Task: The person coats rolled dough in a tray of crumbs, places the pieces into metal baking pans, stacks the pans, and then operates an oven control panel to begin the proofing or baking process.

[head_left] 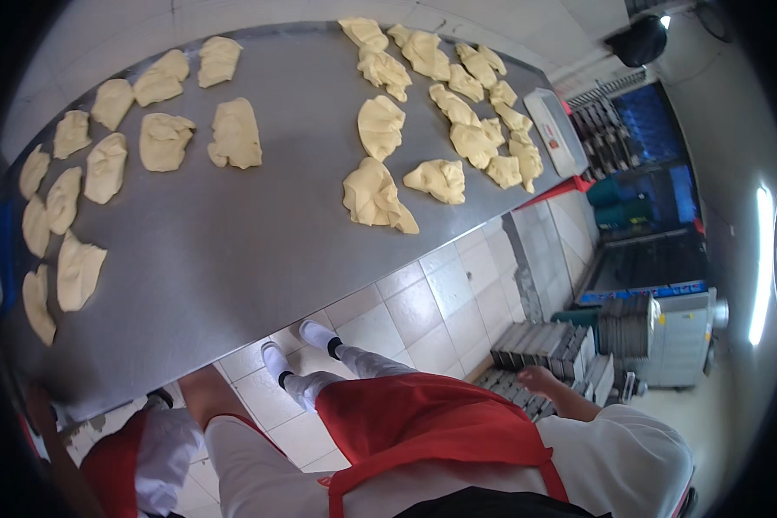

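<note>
My right hand [539,380] hangs at my right side, away from the table, with its fingers curled in and nothing visible in them. Behind it in the picture are stacked grey trays. My left forearm [209,399] reaches to the near edge of the steel table [233,250], and the hand is hidden below that edge. Flat, uneven pieces of pale dough lie on the table. One group, with a wide dough piece [235,134], spreads over the left half. Another, with a folded dough piece [375,194], lies bunched toward the right end.
A white plastic tray [554,129] sits at the table's right end. Tray stacks [544,350] stand on the tiled floor [423,306] at right, near a pale cabinet [678,341]. At lower left, a co-worker in a red apron [116,462] stands close to the table corner.
</note>
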Tool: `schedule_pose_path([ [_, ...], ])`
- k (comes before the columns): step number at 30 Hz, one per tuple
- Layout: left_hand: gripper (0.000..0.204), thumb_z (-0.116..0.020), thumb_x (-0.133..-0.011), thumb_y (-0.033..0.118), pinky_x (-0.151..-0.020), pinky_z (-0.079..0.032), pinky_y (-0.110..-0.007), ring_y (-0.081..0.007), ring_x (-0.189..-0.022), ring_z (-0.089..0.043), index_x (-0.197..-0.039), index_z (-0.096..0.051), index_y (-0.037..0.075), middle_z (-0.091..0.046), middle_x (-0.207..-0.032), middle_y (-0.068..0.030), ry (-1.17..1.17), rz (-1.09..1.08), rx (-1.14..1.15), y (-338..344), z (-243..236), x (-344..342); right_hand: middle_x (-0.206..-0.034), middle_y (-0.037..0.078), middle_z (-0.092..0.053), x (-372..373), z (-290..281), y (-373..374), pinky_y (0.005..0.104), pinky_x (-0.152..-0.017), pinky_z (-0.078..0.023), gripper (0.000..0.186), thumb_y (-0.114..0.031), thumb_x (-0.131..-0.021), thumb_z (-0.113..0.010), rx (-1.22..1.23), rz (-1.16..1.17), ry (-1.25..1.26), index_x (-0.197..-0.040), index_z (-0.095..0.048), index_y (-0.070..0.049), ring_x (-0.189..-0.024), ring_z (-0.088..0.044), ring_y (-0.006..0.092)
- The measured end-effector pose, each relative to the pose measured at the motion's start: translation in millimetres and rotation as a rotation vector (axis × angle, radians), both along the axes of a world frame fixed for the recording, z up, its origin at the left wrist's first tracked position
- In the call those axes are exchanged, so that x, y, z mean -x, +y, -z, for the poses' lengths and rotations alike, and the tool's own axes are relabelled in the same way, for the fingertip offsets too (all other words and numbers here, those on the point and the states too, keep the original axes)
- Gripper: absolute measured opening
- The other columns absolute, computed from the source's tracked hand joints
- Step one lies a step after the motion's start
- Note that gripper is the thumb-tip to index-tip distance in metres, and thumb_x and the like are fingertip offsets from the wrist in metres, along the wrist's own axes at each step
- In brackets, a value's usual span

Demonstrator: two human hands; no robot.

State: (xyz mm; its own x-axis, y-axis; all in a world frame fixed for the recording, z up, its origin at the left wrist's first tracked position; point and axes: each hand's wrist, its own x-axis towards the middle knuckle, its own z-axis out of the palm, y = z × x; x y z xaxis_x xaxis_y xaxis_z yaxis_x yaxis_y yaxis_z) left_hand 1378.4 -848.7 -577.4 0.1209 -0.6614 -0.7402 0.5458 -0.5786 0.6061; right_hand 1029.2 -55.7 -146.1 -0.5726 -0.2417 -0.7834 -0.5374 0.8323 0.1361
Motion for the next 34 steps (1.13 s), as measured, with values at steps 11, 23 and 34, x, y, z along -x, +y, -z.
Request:
schedule_pose_path([
  [11, 0.030, -0.059, -0.102, 0.031, -0.094, -0.053, -0.040, -0.0224, -0.113, -0.062, -0.123, -0.062, 0.009, -0.067, -0.120, -0.0072, 0.260, -0.056, 0.131, -31.4, 5.9, -39.5, -0.108, 0.012, -0.073, -211.9, -57.3, -120.7, 0.0345, -0.082, -0.058, 0.034, -0.022, -0.095, -0.069, 0.004, 1.077, -0.169, -0.120, -0.067, 0.001, -0.092, -0.070, 0.0202],
  [23, 0.031, -0.064, -0.100, 0.026, -0.095, -0.054, -0.037, -0.0205, -0.113, -0.063, -0.124, -0.060, 0.007, -0.067, -0.121, -0.0087, 0.574, 0.090, 0.477, 55.8, -98.8, -121.6, -0.107, 0.011, -0.071, -184.6, -17.9, -87.3, 0.0336, -0.078, -0.055, 0.031, -0.019, -0.097, -0.068, 0.240, 1.026, -0.313, -0.123, -0.066, -0.002, -0.091, -0.068, 0.0177],
  [34, 0.066, -0.069, -0.098, 0.024, -0.111, -0.047, -0.037, -0.0248, -0.136, -0.052, -0.154, -0.037, 0.010, -0.050, -0.150, -0.0098, 0.235, 0.028, 0.321, 330.5, -247.6, -176.9, -0.095, 0.011, -0.074, -82.0, 89.8, -6.0, 0.0340, -0.083, -0.052, 0.048, -0.032, -0.091, -0.070, 0.491, 0.623, -0.350, -0.131, -0.065, -0.007, -0.090, -0.069, 0.0191],
])
